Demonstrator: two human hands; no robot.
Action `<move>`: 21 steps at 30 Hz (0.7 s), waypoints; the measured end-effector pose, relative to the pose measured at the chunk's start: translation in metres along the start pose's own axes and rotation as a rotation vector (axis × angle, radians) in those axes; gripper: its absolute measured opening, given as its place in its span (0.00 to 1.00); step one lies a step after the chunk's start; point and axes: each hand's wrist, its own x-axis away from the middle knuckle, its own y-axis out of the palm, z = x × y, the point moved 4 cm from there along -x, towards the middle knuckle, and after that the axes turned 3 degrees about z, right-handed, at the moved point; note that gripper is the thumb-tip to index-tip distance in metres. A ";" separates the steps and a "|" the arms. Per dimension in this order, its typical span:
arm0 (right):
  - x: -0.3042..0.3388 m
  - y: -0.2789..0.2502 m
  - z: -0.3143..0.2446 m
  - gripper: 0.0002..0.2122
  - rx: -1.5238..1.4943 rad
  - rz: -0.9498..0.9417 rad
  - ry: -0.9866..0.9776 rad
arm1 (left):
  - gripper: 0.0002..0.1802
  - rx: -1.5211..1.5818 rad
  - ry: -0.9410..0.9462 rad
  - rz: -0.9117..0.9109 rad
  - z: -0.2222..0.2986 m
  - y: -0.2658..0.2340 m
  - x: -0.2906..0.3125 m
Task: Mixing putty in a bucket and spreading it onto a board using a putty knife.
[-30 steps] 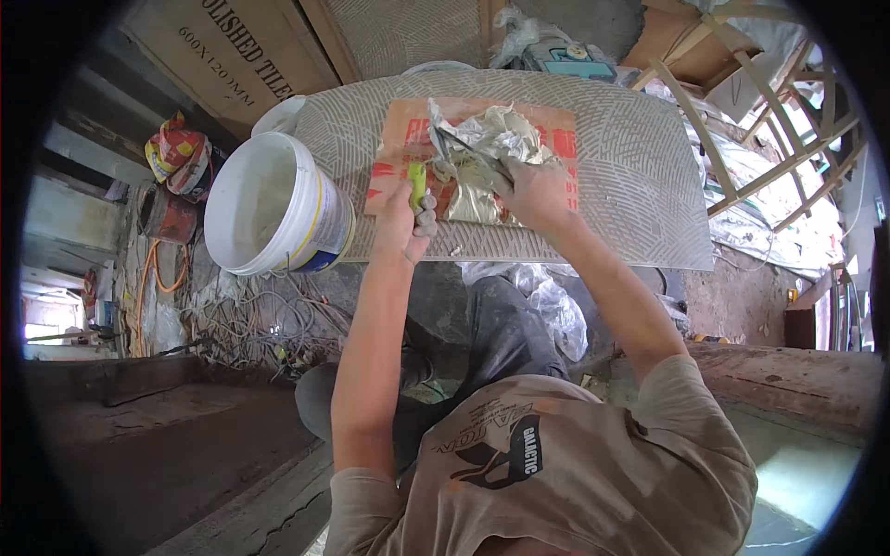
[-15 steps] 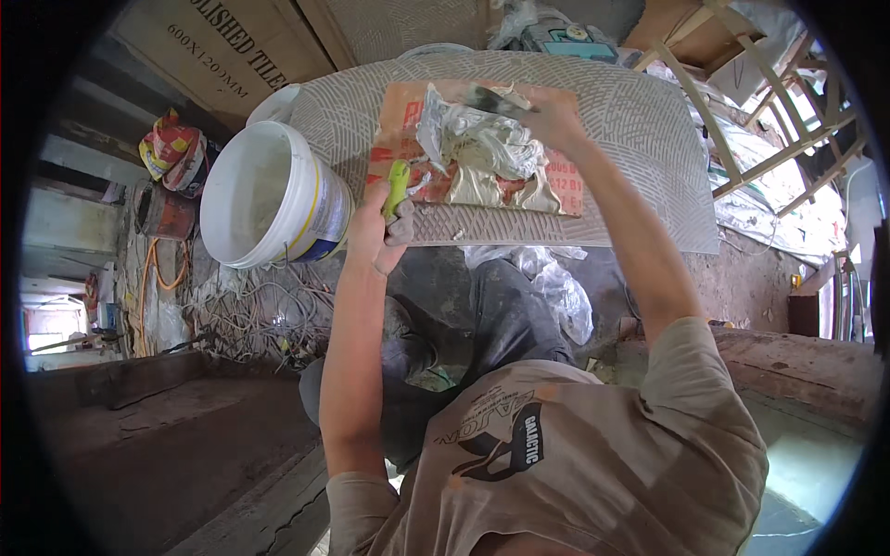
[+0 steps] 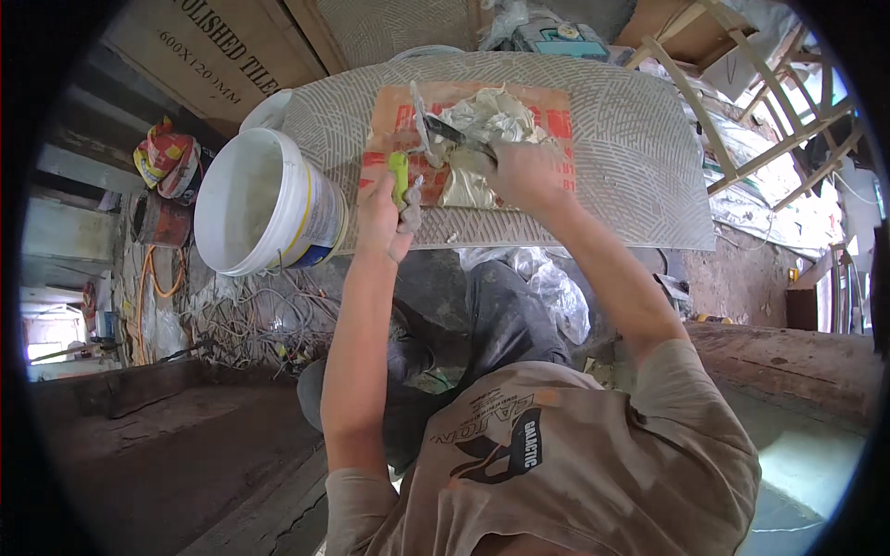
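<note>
My left hand (image 3: pixel 378 221) is wrapped round the green handle of a wide scraper (image 3: pixel 400 174). Its thin blade, smeared with white, stands up on edge over the left part of an orange sheet with red print (image 3: pixel 378 153). My right hand (image 3: pixel 530 174) grips a putty knife (image 3: pixel 447 132), whose dark blade points left and meets or nearly meets the scraper's blade. Its handle is hidden in my fingers. A heap of creamy white paste (image 3: pixel 491 113) lies on the sheet, just beyond my right hand, with a smooth smear nearer me.
Under the sheet is a grey slab with a ridged pattern (image 3: pixel 640 139). A white bucket (image 3: pixel 295 199) stands at its left, near a red and yellow bag (image 3: pixel 167 162). Wooden framing (image 3: pixel 691 116) rises at the right. Clear plastic (image 3: pixel 556 292) and tangled cables (image 3: pixel 269 310) lie below.
My right hand has come nearer and to the left, bringing the putty knife from the far side of the paste to the scraper's blade. My left hand keeps its hold, nearly still.
</note>
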 end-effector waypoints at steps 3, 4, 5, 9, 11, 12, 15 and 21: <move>-0.020 0.016 0.012 0.21 0.023 0.011 -0.004 | 0.16 -0.060 -0.001 -0.025 -0.002 0.000 0.007; -0.026 0.015 0.015 0.21 -0.048 0.048 0.028 | 0.16 -0.060 0.014 -0.044 0.002 -0.003 0.008; -0.034 0.011 0.018 0.21 -0.114 0.089 0.055 | 0.16 -0.054 0.034 -0.064 0.007 -0.002 0.009; -0.038 0.030 0.069 0.22 -0.317 0.077 0.140 | 0.18 0.009 0.196 -0.013 0.023 -0.001 0.008; -0.021 0.031 0.081 0.22 -0.150 -0.110 0.197 | 0.19 0.000 0.210 0.035 0.024 -0.020 0.012; -0.007 0.022 0.080 0.21 -0.202 -0.090 0.232 | 0.19 -0.026 0.211 0.053 0.024 -0.026 0.012; 0.034 0.018 0.089 0.20 -0.208 0.022 0.216 | 0.19 -0.029 0.184 0.091 0.014 -0.031 0.000; 0.059 -0.004 0.057 0.19 -0.211 0.152 0.146 | 0.18 -0.023 0.192 0.060 -0.011 -0.012 -0.019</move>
